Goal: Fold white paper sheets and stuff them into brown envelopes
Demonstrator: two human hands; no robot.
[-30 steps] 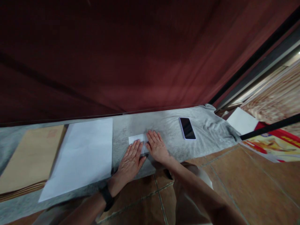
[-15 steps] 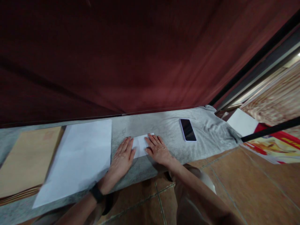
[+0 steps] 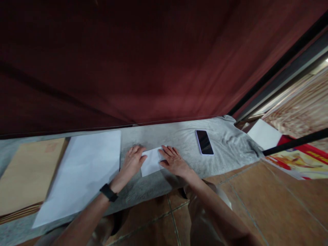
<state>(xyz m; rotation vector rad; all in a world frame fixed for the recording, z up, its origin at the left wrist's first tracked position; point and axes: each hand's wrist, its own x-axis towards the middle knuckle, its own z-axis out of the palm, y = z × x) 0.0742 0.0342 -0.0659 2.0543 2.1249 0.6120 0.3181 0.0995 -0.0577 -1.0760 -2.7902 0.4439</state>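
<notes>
Shifted leftward, the left hand (image 3: 133,160) is being rested open at the folded paper's (image 3: 151,160) edge. The paper is being pinned between both hands, with the right hand (image 3: 174,160) spread flat. Even pressure is probably being needed.

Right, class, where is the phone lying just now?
In the head view the phone lies on the grey cloth, right of the right hand and not touching it.

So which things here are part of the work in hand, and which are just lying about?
In hand: small white paper, touched by left hand and right hand, on the grey cloth.
Lying about: large white sheet, brown paper stack, phone, printed poster.
</notes>
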